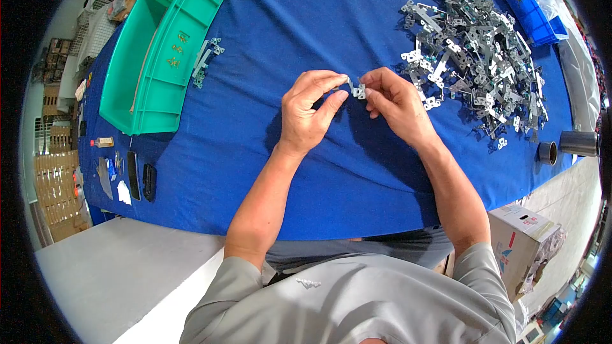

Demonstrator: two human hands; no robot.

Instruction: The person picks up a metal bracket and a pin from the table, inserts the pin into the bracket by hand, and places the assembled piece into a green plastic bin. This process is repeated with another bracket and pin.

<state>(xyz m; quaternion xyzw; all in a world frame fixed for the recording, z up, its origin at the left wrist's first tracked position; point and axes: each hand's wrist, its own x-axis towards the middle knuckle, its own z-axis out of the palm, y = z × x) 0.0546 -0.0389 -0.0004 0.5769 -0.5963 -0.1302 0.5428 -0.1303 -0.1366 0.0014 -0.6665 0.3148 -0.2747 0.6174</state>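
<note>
Over the middle of the blue cloth, a small metal bracket (358,92) with holes is held up between my two hands. My left hand (309,105) pinches its left end between thumb and fingers. My right hand (396,103) has thumb and fingers closed at its right side. The fingertips cover part of the bracket. To the right lies a big heap of similar metal brackets (475,57), its near edge close to my right hand. A few more brackets (205,60) lie in a small group on the left, beside the green bin.
A green plastic bin (185,83) stands at the left, a blue tray (519,0) at the back right. Near the right edge are dark metal cylinders (577,143). A phone (132,175), a black case (149,182) and a small bottle (103,142) lie at left. A cardboard box (519,236) stands below right.
</note>
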